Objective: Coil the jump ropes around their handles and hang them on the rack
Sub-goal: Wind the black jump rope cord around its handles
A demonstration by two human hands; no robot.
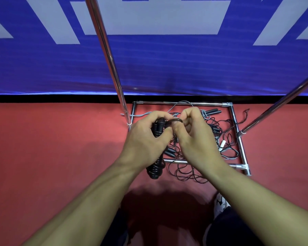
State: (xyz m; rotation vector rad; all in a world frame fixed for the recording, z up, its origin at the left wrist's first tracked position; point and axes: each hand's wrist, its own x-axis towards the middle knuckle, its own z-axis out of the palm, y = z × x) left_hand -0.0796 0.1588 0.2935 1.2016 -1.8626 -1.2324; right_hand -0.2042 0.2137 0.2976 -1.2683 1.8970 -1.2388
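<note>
Could spring loose, as a guess: black coiled jump rope (156, 167) wound on its handles, end loop (176, 120) not yet secured; slack there would undo the turns. Held above the red floor (52, 157) in front of the rack (105, 50); left hand (146, 139) wrapped round the bundle, right hand (194, 135) pinching the loop. Nothing hung on the visible rails. Within the rack's base frame (238, 139): tangled loose ropes (220, 139), black handles (212, 110), one white handle (222, 144); snagging possible.

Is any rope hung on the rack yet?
No. The rack poles are bare, loose ropes lie on the floor inside the base, and the left hand grips the coiled rope.
</note>
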